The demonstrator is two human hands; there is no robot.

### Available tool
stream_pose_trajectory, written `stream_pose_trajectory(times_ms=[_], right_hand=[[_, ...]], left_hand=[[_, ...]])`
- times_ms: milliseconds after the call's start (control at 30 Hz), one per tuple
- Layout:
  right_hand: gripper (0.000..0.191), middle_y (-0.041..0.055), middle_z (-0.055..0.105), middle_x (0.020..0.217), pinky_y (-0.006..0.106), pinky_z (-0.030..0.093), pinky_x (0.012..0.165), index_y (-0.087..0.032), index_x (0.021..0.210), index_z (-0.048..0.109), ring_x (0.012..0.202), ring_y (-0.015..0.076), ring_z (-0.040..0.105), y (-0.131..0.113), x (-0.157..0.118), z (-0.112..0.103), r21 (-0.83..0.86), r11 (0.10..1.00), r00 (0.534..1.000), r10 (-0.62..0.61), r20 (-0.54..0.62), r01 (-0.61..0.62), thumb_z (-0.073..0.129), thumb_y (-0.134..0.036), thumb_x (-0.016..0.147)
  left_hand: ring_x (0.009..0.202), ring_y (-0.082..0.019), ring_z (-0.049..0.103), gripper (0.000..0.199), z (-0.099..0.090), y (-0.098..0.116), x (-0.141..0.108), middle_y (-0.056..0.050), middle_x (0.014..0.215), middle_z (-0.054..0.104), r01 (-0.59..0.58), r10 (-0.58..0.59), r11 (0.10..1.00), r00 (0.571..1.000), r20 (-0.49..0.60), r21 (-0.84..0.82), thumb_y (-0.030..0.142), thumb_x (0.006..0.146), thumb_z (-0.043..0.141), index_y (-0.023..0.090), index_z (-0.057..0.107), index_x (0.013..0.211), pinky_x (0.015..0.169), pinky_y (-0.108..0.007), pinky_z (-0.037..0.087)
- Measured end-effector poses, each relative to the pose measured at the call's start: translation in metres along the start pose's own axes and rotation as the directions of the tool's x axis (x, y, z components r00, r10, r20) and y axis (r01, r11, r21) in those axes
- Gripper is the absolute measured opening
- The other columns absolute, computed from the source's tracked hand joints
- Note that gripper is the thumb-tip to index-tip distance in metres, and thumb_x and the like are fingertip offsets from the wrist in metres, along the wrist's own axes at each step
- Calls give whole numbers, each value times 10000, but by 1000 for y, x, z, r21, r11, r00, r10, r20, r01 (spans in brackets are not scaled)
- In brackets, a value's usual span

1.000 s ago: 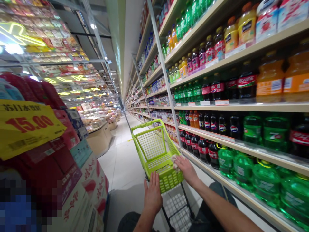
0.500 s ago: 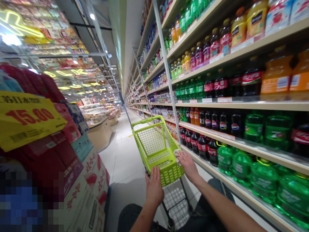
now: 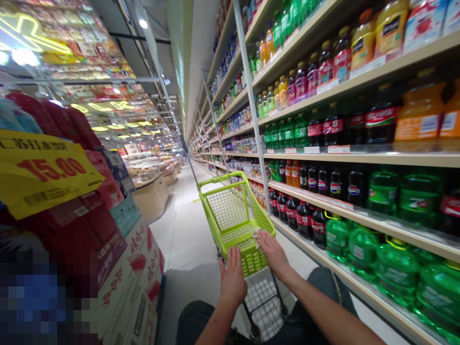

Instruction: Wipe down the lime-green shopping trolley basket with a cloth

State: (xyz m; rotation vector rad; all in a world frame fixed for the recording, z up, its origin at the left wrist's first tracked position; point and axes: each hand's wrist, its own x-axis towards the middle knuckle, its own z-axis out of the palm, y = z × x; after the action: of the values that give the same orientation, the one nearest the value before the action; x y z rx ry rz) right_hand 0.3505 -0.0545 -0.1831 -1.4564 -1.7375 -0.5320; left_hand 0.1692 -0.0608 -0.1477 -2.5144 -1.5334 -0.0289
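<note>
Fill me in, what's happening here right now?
A person's right hand holds a pale cloth at the near end of a green shopping cart. The left hand lies open at the same end, further left. Shelves of bottled drinks line the right; stacked boxes stand on the left.

Left of the cart (image 3: 251,262): yellow sign (image 3: 52,167) reads "15.00"; neon (image 3: 30,36), higher, reads "K". Right of the cart: green bottle (image 3: 419,203) marked "7".
</note>
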Motion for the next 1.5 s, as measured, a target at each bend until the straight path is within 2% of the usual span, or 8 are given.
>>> stream_pose_trajectory(times_ms=[133, 367, 567, 767, 933, 1000, 1167, 1500], right_hand=[[363, 76, 509, 1259, 410, 417, 945, -196, 1099, 589, 1221, 212, 393, -30, 0, 12, 67, 985, 987, -161, 21, 159, 437, -58, 800], [504, 121, 496, 1263, 435, 401, 959, -150, 1122, 578, 1231, 219, 379, 16, 4, -11, 13, 989, 989, 148, 20, -148, 371, 54, 711], [447, 69, 517, 1252, 398, 410, 960, -198, 1110, 585, 1222, 198, 391, -20, 4, 4, 121, 989, 995, -95, 41, 89, 406, 2, 752], [511, 107, 508, 1254, 451, 381, 978, -156, 1119, 583, 1224, 216, 389, 35, 6, -19, 10, 977, 973, 213, -88, -213, 329, 35, 720], [468, 42, 510, 1264, 380, 417, 959, -202, 1106, 586, 1226, 195, 385, -2, -1, -5, 111, 992, 998, -62, 13, 60, 374, 6, 745], [464, 49, 510, 1262, 385, 413, 961, -205, 1106, 586, 1219, 197, 395, -9, -1, -2, 121, 991, 998, -55, 17, 53, 380, 3, 745], [446, 105, 511, 1253, 400, 416, 955, -174, 1102, 589, 1185, 205, 437, 13, -2, -6, 82, 981, 984, 178, -11, -177, 387, -6, 742], [562, 65, 445, 1321, 408, 356, 1001, -217, 1185, 528, 1261, 184, 327, 51, -5, 14, 158, 974, 986, 152, 68, -161, 346, 30, 714]], left_hand=[[1346, -233, 14, 853, -3, -4, 0, -69, 1467, 43, -27, 27, 1000, 999, 26, -15, 140, 585, 401, 82, 101, 1381, 1063, -524, 45], [1345, -235, -8, 860, 0, -2, -2, -63, 1469, 29, -1, 1, 1000, 1000, 3, -12, 123, 577, 397, 83, 97, 1382, 1067, -514, 34], [1347, -226, 19, 858, -2, -5, 0, -61, 1468, 62, -15, 16, 1000, 1000, 24, -24, 131, 574, 399, 94, 113, 1382, 1068, -510, 42], [1347, -215, 17, 849, 3, -6, -2, -61, 1468, 52, 0, 0, 999, 1000, -4, -38, 103, 578, 387, 91, 113, 1382, 1067, -509, 37], [1346, -212, 54, 811, -2, -8, 2, -62, 1465, 109, -4, 5, 1000, 1000, 10, -28, 103, 600, 366, 96, 140, 1379, 1067, -508, 52], [1343, -205, 89, 783, -9, -14, 6, -47, 1458, 168, -46, 46, 999, 999, 19, -28, 119, 612, 362, 120, 182, 1374, 1071, -503, 35], [1326, -191, 174, 719, -25, -25, 15, -51, 1417, 294, -32, 35, 998, 998, 52, -46, 122, 626, 351, 147, 275, 1340, 1066, -516, 16], [1213, -232, 358, 483, -44, 9, 19, -108, 1196, 540, 56, -57, 992, 998, -3, -112, 188, 641, 423, 139, 497, 1116, 1054, -521, 84]])
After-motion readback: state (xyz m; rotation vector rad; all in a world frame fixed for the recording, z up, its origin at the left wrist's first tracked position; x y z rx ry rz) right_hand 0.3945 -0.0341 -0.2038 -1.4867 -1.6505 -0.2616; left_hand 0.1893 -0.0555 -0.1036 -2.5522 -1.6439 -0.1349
